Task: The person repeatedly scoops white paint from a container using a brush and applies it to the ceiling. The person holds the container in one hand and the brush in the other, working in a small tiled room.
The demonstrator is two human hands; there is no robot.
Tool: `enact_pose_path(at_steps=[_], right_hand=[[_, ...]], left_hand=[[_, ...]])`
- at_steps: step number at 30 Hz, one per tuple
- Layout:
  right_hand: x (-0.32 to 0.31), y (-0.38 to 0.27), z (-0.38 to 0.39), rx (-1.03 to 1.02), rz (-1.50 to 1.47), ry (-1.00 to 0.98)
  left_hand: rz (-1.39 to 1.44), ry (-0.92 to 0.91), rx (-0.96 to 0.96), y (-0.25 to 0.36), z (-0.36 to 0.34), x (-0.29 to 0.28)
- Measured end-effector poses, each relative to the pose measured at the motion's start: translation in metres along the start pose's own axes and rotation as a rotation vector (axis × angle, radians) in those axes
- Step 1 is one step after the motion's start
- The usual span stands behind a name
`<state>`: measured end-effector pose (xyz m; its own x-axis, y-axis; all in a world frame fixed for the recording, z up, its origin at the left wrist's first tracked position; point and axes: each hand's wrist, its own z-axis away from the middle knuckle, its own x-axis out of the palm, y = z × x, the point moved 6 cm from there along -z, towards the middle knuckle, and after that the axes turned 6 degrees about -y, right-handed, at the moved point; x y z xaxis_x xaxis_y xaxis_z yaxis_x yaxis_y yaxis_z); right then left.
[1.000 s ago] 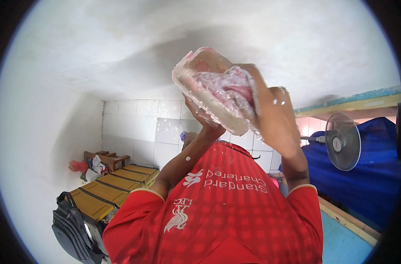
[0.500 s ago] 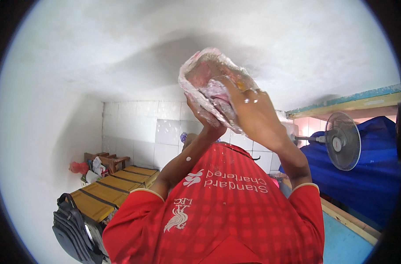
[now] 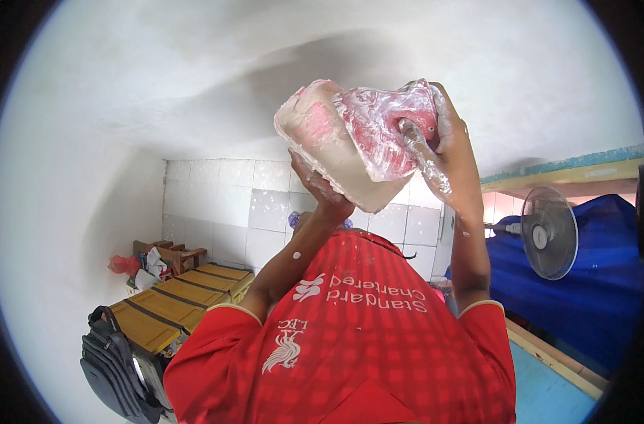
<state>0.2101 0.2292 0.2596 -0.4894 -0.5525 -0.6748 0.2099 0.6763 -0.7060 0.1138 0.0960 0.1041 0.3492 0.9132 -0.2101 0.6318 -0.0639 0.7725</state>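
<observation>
My left hand (image 3: pixel 323 185) is closed round the near-left side of a shallow pinkish tub (image 3: pixel 350 166), gripping it from below. Pale paste is caked along the tub's rim and smeared inside. In my right hand (image 3: pixel 449 152) is a flat red scraper (image 3: pixel 382 116) coated with streaky white paste. The thumb presses on its face while the other fingers go behind it, partly hidden. The scraper lies across the tub's right part, covering it; I cannot tell whether the two touch. White paste also coats my right thumb and fingers.
A white wall (image 3: pixel 195 85) fills the upper view, with white tiles (image 3: pixel 216 184) lower down. To the right are a fan (image 3: pixel 548 233), a blue cloth (image 3: pixel 597 275) and a painted ledge (image 3: pixel 569 173). At left stand a dark backpack (image 3: pixel 114 367) and a yellow-brown chest (image 3: pixel 149 321).
My right hand has drawn up and to the right and turned, so the scraper's broad coated face now shows. The tub has shifted slightly left, still in my left hand.
</observation>
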Motion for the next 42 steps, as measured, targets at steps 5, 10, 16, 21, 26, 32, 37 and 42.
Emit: enact_pose_path(at_steps=[5,10,16,21,26,32,37,42], right_hand=[[0.020,0.021,-0.001,0.037,-0.329,0.008],[0.037,0.016,0.004,0.096,-0.180,-0.180],[0.080,0.004,0.010,-0.075,0.155,-0.375],[0.122,0.009,-0.006,0.228,-0.448,-0.188],[0.177,-0.005,-0.006,0.312,-0.892,0.029],[0.219,-0.040,-0.013,0.333,-0.765,0.046],[0.234,-0.033,-0.016,0.432,-0.932,0.206],[0.246,-0.020,-0.007,0.431,-1.091,0.343]], left_hand=[[0.723,0.061,-0.149,-0.008,0.006,-0.010],[1.028,-0.035,-0.400,-0.011,0.006,-0.012],[1.241,-0.117,-0.563,-0.037,0.010,-0.037],[1.007,-0.106,-0.502,-0.083,0.011,-0.082],[0.483,-0.174,-0.271,-0.112,-0.008,-0.141],[0.916,-0.314,-0.338,-0.128,-0.026,-0.170],[0.865,-0.433,-0.431,-0.176,-0.023,-0.168],[1.307,-0.355,-0.892,-0.174,-0.041,-0.157]])
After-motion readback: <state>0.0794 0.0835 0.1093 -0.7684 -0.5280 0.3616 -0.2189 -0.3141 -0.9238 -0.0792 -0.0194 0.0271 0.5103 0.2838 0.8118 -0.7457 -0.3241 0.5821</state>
